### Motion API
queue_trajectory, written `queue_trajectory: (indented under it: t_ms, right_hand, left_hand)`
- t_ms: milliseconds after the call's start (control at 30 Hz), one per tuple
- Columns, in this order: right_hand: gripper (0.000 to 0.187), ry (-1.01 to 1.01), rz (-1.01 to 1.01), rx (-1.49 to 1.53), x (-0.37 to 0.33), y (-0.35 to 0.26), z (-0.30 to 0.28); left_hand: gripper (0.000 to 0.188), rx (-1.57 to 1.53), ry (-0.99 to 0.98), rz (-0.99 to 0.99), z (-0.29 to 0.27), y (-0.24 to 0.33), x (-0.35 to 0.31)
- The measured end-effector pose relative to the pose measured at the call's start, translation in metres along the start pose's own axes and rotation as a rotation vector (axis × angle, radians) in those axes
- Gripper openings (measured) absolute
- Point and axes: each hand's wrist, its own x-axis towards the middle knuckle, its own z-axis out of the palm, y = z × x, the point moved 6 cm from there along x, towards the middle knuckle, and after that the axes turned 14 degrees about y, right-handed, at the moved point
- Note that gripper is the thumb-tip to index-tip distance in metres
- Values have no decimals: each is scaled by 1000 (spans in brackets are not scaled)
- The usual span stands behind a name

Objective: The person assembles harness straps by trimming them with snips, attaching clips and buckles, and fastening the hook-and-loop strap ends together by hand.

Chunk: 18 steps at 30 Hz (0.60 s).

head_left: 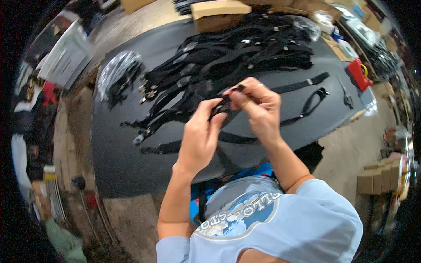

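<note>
Above the dark table [118, 162], both my hands are closed on a small black piece [224, 105] that seems to be the end of a black strap. My left hand [199, 136] pinches it between thumb and fingers. Slightly higher, my right hand [261, 107] grips its upper end, the fingertips blurred. Beyond them lies a heap of black straps [228, 59], many with metal clips [149, 92] at their left ends. To the right, a single strap [302, 84] lies stretched out, and another strap [312, 103] bends into a loop.
A clear plastic bag [120, 72] with black pieces is at the table's left. Thread snips [347, 97] and a red tape dispenser [359, 74] sit on the right. A cardboard box [221, 13] stands at the far edge, a white bin [68, 57] at far left, cartons [381, 177] on the right.
</note>
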Motion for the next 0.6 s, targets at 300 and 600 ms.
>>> queue_trajectory:
  t_ms: [300,600]
  right_hand:
    - [8,-69,176,102,-9,29,-13]
    - [8,-165,113,58,-8,33,-19]
  left_hand:
    - [14,132,-15,64,3,-16,-9]
    - [13,69,-60,31,7,-14,-9]
